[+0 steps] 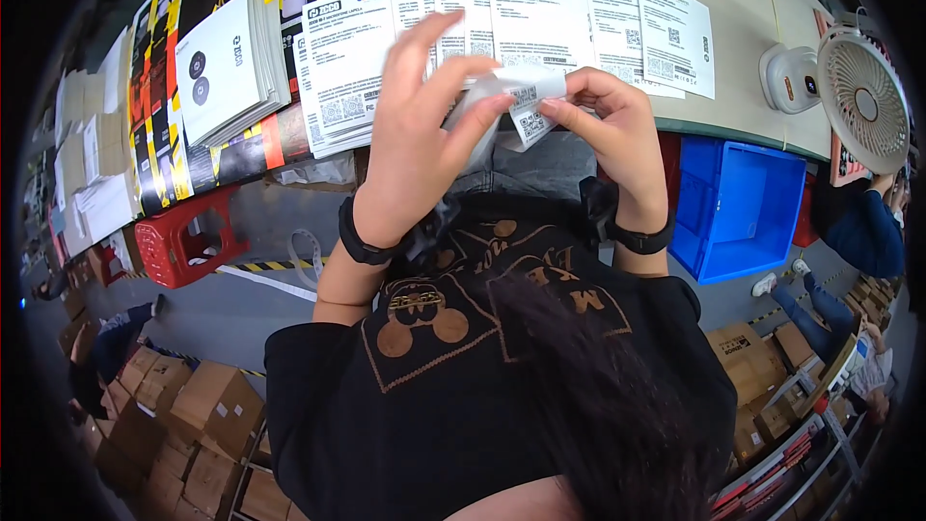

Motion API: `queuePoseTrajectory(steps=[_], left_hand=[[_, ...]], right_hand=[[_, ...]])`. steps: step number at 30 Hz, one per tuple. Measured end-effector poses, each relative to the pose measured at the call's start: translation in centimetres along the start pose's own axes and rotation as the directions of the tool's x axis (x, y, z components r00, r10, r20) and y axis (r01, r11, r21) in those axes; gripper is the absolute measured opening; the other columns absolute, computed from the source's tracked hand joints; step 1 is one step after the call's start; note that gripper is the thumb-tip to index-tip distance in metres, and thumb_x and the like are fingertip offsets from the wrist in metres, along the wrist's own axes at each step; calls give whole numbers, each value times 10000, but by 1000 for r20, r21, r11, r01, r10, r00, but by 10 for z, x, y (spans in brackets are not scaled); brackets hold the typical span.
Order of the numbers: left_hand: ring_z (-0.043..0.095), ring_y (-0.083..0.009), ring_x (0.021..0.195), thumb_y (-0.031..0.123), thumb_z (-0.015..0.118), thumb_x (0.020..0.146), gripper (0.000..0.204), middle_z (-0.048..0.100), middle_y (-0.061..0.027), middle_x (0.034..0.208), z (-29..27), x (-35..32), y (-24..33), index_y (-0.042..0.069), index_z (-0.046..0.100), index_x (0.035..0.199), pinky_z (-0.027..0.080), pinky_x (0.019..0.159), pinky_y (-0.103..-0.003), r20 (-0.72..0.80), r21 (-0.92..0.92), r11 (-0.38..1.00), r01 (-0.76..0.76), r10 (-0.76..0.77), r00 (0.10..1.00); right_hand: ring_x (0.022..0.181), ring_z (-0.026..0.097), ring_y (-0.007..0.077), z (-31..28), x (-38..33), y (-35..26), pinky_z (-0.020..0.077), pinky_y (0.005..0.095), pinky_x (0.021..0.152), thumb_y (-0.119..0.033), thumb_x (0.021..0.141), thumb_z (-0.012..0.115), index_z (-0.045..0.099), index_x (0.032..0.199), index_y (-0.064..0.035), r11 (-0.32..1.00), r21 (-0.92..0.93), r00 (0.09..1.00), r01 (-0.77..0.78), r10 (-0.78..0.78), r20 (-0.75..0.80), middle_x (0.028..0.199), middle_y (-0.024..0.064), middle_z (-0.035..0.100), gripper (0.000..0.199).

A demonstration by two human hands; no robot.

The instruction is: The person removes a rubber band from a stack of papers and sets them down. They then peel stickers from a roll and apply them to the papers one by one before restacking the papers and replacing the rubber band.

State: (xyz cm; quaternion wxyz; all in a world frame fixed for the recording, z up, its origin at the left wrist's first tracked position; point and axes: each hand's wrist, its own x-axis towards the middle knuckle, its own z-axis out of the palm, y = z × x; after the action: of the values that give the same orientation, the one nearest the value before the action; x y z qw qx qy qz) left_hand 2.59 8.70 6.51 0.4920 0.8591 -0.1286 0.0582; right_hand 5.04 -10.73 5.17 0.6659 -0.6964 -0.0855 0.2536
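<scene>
Left hand: my left hand is raised in front of me, thumb and forefinger pinching the left end of a small white folded leaflet, the other fingers fanned out above it.
Right hand: my right hand pinches the right end of the same leaflet, fingertips pressed on the flap that hangs down with its square code marks.
Leaflet: it is held up off the desk, between both hands, just in front of the row of sheets.
Sheets: white printed sheets lie fanned in an overlapping row along the desk edge.
Booklets: a stack of white booklets rests to my left on black, yellow and orange printed packaging.
Fan: a small white fan stands at the right end of the desk.
Crate: a blue plastic crate sits below the desk on my right.
Stool: a red plastic stool stands on the floor at my left.
Boxes: brown cardboard boxes are piled lower left.
</scene>
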Motion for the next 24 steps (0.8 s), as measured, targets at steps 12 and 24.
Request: queuePoseTrajectory(steps=[12, 24], left_hand=[[594, -209, 551, 143, 708, 683, 280, 593, -98, 642, 15, 5, -1, 36, 612, 924, 477, 772, -329, -100, 60, 982, -176, 182, 978], [539, -133, 539, 120, 709, 681, 159, 608, -81, 671, 7, 2, 7, 8, 616, 744, 399, 512, -216, 79, -278, 894, 351, -343, 936]], right_hand=[[847, 562, 133, 11, 3, -7, 439, 225, 732, 19, 769, 607, 586, 871, 29, 978, 25, 959, 208, -199, -200, 922, 92, 598, 104], [885, 575, 169, 7, 6, -5, 460, 276, 779, 37, 767, 605, 454, 1149, 30, 902, 242, 895, 358, -258, -363, 900, 103, 594, 411]])
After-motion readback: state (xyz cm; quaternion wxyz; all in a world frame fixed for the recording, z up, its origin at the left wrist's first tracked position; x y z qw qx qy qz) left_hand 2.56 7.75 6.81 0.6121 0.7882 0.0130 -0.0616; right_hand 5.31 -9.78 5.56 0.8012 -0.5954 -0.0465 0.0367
